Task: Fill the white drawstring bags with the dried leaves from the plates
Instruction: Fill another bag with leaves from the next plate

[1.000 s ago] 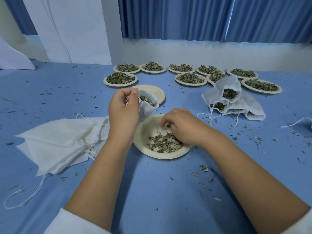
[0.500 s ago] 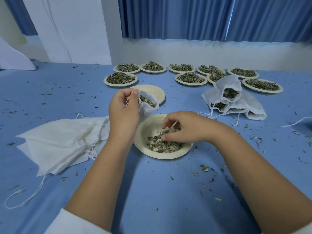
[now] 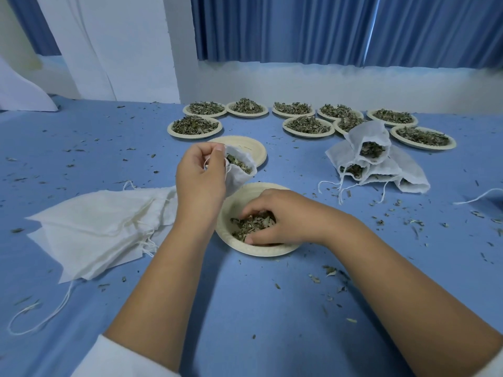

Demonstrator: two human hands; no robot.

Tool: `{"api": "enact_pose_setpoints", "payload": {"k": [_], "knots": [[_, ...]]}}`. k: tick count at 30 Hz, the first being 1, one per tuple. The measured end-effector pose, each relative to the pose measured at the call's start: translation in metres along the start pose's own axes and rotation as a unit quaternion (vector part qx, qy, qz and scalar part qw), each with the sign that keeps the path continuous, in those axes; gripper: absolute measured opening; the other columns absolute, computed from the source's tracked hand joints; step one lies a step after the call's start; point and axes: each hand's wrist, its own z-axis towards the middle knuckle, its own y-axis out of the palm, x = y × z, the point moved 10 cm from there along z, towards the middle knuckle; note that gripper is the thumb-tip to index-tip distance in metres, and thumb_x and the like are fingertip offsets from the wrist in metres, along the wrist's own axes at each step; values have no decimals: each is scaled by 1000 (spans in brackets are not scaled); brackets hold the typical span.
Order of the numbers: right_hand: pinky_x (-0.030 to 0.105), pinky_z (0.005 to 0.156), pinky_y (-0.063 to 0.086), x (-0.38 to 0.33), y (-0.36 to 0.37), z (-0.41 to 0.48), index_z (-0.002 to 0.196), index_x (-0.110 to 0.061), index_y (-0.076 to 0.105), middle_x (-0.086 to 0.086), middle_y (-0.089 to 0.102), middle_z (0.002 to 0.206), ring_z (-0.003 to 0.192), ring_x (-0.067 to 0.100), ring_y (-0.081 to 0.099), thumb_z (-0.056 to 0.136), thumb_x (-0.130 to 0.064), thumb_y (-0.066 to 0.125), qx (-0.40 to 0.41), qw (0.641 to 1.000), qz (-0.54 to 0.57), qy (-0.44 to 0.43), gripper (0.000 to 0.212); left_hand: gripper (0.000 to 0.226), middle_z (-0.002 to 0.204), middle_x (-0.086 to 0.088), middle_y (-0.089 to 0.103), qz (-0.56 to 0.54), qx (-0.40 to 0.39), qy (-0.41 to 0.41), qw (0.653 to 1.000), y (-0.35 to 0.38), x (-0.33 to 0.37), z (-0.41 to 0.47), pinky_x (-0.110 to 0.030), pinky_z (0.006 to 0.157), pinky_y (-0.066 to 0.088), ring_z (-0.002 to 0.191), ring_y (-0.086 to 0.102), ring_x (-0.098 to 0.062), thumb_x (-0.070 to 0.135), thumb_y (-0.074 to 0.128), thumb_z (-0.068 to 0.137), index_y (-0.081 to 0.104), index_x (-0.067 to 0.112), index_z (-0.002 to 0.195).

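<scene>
Writing: faint marks are seen on the base of the empty plate (image 3: 254, 149); they are too small to be read.
Surface: a table (image 3: 245, 308) covered in blue cloth is littered with leaf crumbs.
Room: blue curtains (image 3: 299, 28) are hung behind a white wall (image 3: 326, 83) at the far edge.
Left hand: the left hand (image 3: 200, 180) is raised above the table, and the rim of a white drawstring bag (image 3: 241, 171) is pinched between thumb and curled fingers, so that its mouth is held agape; leaves are seen inside.
Right hand: the right hand (image 3: 275, 219) is lowered into the near plate (image 3: 261, 251), with fingers and thumb curled round a clump of dried leaves (image 3: 249, 225).
Near plate: it is set just below the held bag, between the two forearms.
Full plates: a row of full plates (image 3: 194, 126) is laid out at the back.
Filled bags: a heap of filled bags (image 3: 373, 159) is piled at the right, mouths open.
Flat bags: a stack of flat bags (image 3: 100, 229) is spread at the left, touching the left wrist.
</scene>
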Motion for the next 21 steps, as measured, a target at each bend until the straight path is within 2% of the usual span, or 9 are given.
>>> {"api": "enact_pose_setpoints", "payload": {"k": [3,6,9,12,15,18,21], "knots": [[30,89,46,-5,3,3,111,-29,72,-12,58,100,101,11,53,85,-34,74,19,1000,-7,-7,27,11,76,11,60,4,-2,3,1000,0,0,1,-13,61,42,67,53,-3,28,57,96,64,25,88],[37,87,48,-6,4,6,103,-24,74,-4,66,99,95,15,59,88,-21,70,27,1000,0,-7,15,12,73,14,59,4,-5,3,1000,1,0,0,-11,57,40,63,52,0,29,57,96,63,28,86],[37,83,51,-3,3,7,98,-26,75,-3,69,98,91,19,63,89,-18,68,37,999,5,-1,14,13,69,16,58,8,-6,6,1000,1,0,0,-10,56,41,59,51,3,29,57,96,63,29,84],[32,77,52,3,-8,4,93,-28,75,-10,68,93,87,14,64,88,-18,69,66,997,35,2,13,13,67,17,58,16,-11,24,1000,1,4,-2,-10,56,41,58,51,5,28,57,96,63,28,84],[17,72,49,10,-32,0,89,-32,74,-18,67,84,81,2,62,86,-19,72,133,987,94,5,14,12,73,17,61,49,-16,70,996,2,13,-5,-7,59,40,62,53,8,26,58,95,63,28,85],[8,64,45,22,-56,-7,89,-41,63,-10,67,88,75,0,60,83,-21,77,204,967,153,27,25,11,76,18,62,84,-19,100,991,3,19,-7,-6,60,40,66,54,9,25,58,95,63,28,85],[12,54,41,35,-68,-14,94,-32,59,-2,65,82,56,-2,49,80,-25,80,243,949,193,60,26,11,75,19,62,129,-36,143,981,8,25,-12,-6,59,39,65,55,8,24,58,95,63,27,86]]}}
